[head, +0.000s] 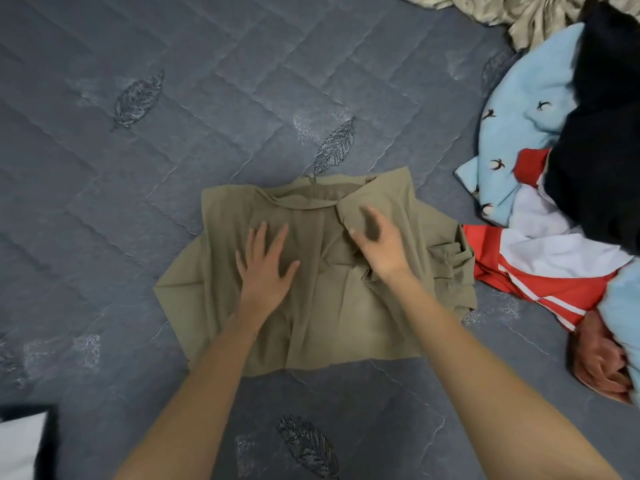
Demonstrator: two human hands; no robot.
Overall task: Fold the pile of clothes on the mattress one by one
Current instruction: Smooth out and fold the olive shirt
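A khaki shirt (pixel 332 306) lies partly folded in the middle of the grey quilted mattress (pixel 173 150), collar at the far edge, sides turned in. My left hand (pixel 265 268) lies flat on its left half with fingers spread. My right hand (pixel 379 242) hovers over or rests on the right half below the collar, fingers loosely bent and blurred, holding nothing that I can see. The pile of unfolded clothes (pixel 554 202) sits at the right edge of the mattress.
The pile holds a light blue bird-print garment (pixel 519 116), a red and white one (pixel 540 271), a dark navy one (pixel 602 150) and an orange-brown piece (pixel 599 365). Beige patterned fabric (pixel 519 12) lies at the top right. A white and black item (pixel 20 441) is at the bottom left.
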